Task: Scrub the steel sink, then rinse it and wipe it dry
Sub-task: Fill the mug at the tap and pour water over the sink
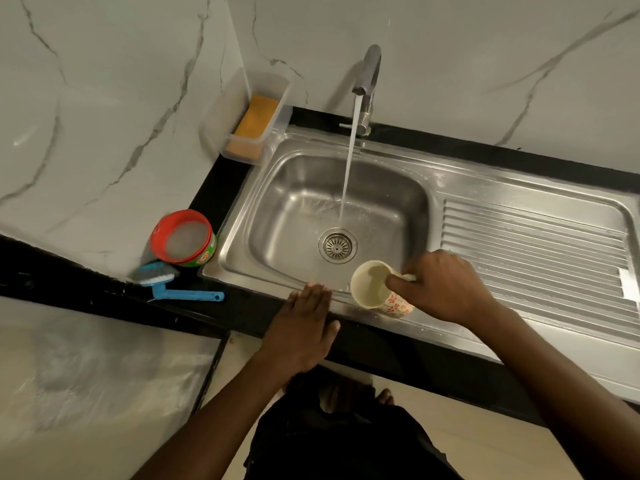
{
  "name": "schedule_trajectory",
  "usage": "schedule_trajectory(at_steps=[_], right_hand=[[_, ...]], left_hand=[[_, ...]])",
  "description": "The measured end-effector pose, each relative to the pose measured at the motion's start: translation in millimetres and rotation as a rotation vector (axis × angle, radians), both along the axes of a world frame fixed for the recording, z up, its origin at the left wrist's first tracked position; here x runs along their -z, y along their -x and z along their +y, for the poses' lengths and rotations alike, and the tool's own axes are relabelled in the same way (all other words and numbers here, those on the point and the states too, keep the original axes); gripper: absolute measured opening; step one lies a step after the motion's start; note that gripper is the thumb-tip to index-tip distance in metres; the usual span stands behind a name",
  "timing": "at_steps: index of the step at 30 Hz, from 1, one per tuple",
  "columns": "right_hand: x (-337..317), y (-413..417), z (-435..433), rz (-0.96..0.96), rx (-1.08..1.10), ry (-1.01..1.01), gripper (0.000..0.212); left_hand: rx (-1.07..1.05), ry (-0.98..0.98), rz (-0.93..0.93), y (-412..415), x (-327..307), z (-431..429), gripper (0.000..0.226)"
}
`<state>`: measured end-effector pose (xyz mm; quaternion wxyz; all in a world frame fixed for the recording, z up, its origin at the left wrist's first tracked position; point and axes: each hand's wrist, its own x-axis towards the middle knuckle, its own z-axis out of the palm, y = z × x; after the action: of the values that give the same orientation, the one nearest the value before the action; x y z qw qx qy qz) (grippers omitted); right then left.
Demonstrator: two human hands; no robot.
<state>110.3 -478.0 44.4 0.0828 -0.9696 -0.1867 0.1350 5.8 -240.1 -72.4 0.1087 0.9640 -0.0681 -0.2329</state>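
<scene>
While water [348,161] is being run from the tap [369,74] into the steel sink [398,202], a cream cup [372,285] with a red flower pattern is being gripped by the right hand [446,289], with the fingers curled round its side and the thumb hooked over its rim. The cup is being held tilted, mouth turned to the left, above the front edge of the basin near its front right corner. The left hand [301,327] is being laid flat on the black countertop [214,192], fingers straight and together, and its fingertips are being rested on the sink's front rim; nothing is being held by it. The stream is being dropped just behind the drain strainer [337,245] in the middle of the basin floor. The sink is being carried by the countertop, and its ribbed draining board [536,244] is being shown on the right side. A red-and-green tub [183,242] is being shown on the countertop just beside the sink's left edge, and a blue brush [169,282] is being shown lying just in front of the tub. At the back left corner an orange sponge [256,119] is being held inside a clear container [225,112].
</scene>
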Motion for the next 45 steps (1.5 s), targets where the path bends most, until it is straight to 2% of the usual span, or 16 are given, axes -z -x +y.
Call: schedule_trajectory(at_steps=[3,5,10,14,20,22,25,30,39,45], right_hand=[[2,3,-26,-0.019,0.064,0.032,0.068],[1,6,-35,-0.026,0.081,0.061,0.062],[-6,12,-21,-0.065,0.049,0.126,0.055],[-9,14,2,-0.027,0.028,0.070,0.051],[-3,18,0,0.005,0.042,-0.016,0.051],[-4,21,-15,0.012,0.066,-0.021,0.050],[-5,27,-42,0.014,0.118,0.017,0.049],[-13,36,-82,0.022,0.194,0.076,0.052],[-11,42,-82,-0.103,0.102,0.155,0.054],[-9,43,-102,-0.084,0.149,0.105,0.055]], left_hand=[[-0.223,-0.028,-0.037,0,-2,24,0.074],[-0.263,-0.071,-0.042,-2,-2,36,0.074],[-0.152,-0.065,-0.024,-6,-4,28,0.076],[0.061,-0.037,0.012,-6,-7,-5,0.074],[0.206,0.051,0.003,-1,0,-33,0.076],[0.210,0.016,-0.030,0,4,-29,0.075],[0.096,-0.056,-0.079,2,7,-18,0.081],[0.019,-0.044,-0.035,4,7,-35,0.082],[0.330,0.045,-0.005,4,4,-117,0.081],[0.314,0.023,-0.078,4,5,-126,0.076]])
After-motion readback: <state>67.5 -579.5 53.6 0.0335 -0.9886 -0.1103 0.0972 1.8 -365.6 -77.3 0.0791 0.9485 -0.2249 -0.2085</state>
